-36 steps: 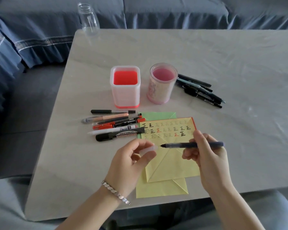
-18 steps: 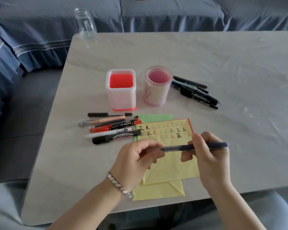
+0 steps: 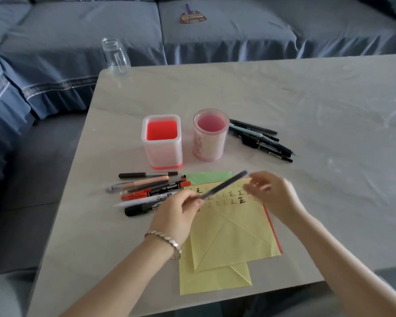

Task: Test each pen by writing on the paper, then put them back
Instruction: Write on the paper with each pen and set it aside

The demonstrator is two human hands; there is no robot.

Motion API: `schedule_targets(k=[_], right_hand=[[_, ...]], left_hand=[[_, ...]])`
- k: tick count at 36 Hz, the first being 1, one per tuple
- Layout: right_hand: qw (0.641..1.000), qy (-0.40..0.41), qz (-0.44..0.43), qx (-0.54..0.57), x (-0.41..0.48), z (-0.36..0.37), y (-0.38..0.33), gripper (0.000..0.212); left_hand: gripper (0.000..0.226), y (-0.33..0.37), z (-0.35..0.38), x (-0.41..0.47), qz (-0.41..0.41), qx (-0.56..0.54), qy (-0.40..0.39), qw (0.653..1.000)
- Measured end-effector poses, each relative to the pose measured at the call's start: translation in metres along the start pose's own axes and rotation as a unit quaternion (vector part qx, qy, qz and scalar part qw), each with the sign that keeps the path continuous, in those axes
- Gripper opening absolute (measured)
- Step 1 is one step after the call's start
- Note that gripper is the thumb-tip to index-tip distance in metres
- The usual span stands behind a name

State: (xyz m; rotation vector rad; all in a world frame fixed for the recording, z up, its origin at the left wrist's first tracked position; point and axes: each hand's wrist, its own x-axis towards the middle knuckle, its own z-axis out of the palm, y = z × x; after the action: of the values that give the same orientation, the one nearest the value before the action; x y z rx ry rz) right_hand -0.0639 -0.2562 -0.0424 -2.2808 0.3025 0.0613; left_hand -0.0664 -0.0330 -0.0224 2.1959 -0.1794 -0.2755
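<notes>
A person's left hand pinches the near end of a dark blue pen above the yellow paper on a pale worktop. The pen slants up and away toward the right hand. Motion blur smears the right hand's fingers beside the pen's far end, so whether they grasp it cannot be told. The left hand hides the pen's near tip and part of the written test marks. Just left of the left hand lies a row of pens, some ends covered by its knuckles. Beyond both hands stand a square red holder and a round pink holder. A heap of dark pens lies beyond the right hand.
</notes>
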Motion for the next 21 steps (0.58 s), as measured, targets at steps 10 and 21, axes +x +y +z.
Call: schedule_targets(k=[10, 21], right_hand=[[0.96, 0.102, 0.006, -0.261, 0.09, -0.019, 0.01, 0.034], [0.953, 0.078, 0.128, -0.264, 0.089, -0.022, 0.022, 0.045]], left_hand=[[0.029, -0.019, -0.026, -0.005, -0.007, 0.015, 0.09, 0.996], [0.012, -0.029, -0.024, -0.004, 0.002, 0.051, 0.099, 0.994]])
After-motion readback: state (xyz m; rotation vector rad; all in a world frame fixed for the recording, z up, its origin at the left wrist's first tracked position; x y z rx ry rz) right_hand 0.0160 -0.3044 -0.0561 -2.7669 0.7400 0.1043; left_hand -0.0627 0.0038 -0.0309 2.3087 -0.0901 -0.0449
